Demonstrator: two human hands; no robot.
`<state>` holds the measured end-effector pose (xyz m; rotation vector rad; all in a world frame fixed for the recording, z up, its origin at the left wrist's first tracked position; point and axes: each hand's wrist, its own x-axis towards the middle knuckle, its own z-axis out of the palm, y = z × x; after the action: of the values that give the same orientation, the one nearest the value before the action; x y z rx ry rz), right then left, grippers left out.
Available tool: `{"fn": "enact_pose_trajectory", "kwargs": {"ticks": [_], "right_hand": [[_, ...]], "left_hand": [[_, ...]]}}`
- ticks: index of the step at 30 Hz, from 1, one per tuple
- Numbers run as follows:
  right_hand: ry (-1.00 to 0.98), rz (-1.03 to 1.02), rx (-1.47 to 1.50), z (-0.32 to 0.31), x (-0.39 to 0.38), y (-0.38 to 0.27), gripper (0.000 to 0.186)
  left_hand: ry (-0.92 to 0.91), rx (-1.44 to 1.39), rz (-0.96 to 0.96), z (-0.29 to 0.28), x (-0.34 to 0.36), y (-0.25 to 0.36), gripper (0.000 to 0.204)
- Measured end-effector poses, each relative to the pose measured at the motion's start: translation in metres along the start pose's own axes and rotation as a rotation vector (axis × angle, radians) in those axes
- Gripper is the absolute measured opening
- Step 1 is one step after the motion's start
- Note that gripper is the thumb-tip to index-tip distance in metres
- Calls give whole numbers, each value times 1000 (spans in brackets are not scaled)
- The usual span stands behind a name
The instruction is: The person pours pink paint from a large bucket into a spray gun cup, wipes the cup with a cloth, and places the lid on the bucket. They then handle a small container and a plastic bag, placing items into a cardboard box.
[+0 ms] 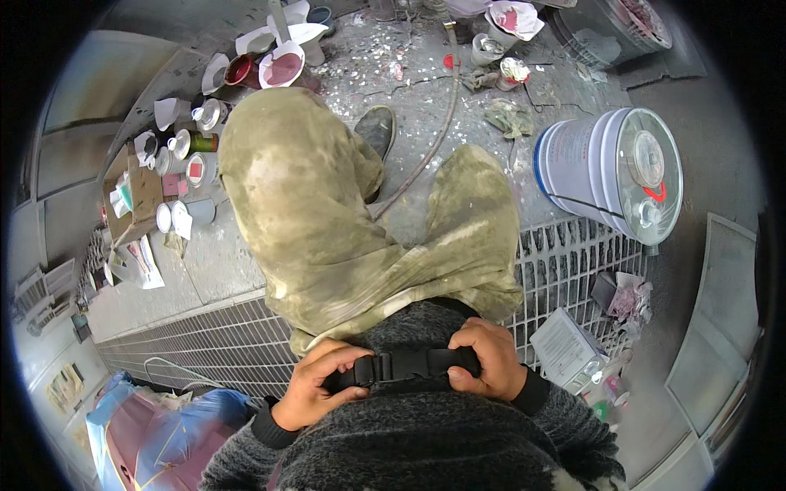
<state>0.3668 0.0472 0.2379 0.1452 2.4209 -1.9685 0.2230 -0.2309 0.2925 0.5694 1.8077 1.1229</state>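
A black strap with a plastic buckle (409, 365) crosses my waist, over my dark grey fleece top. My left hand (321, 383) pinches the strap on the left of the buckle, thumb below and fingers above. On the other side, my right hand (489, 360) grips the strap close to the buckle's right end. The buckle's two halves appear joined; whether they are fully latched I cannot tell. Beyond the hands are my bent legs in camouflage trousers (303, 196), with one dark shoe (377, 131) showing.
A large white-blue bucket (573, 159) lies or stands at the right beside the floor grating (557, 262). Paint cans (196, 168) and cups crowd the left. A hose (430, 155) runs between my legs. Nearer are a white box (565, 348) and a plastic-wrapped bundle (176, 438).
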Motion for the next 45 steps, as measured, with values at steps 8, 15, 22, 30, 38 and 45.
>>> {"fn": "enact_pose_trajectory", "kwargs": {"ticks": [8,15,22,30,38,45], "right_hand": [[-15,15,28,-3,0,5,41],[18,-31,-16,-2,0,2,41],[56,-83,-34,-3,1,-3,44],[45,-84,24,-1,7,-14,41],[-27,-101,-4,-3,11,-15,36],[1,-25,-78,-1,18,-17,20]], "left_hand": [[-182,150,-13,-15,36,24,56],[-335,277,93,1,83,60,49],[-379,282,118,4,90,65,52],[-251,119,161,9,71,45,54],[-246,-21,128,13,71,38,51],[-490,-68,61,2,87,36,38]]}}
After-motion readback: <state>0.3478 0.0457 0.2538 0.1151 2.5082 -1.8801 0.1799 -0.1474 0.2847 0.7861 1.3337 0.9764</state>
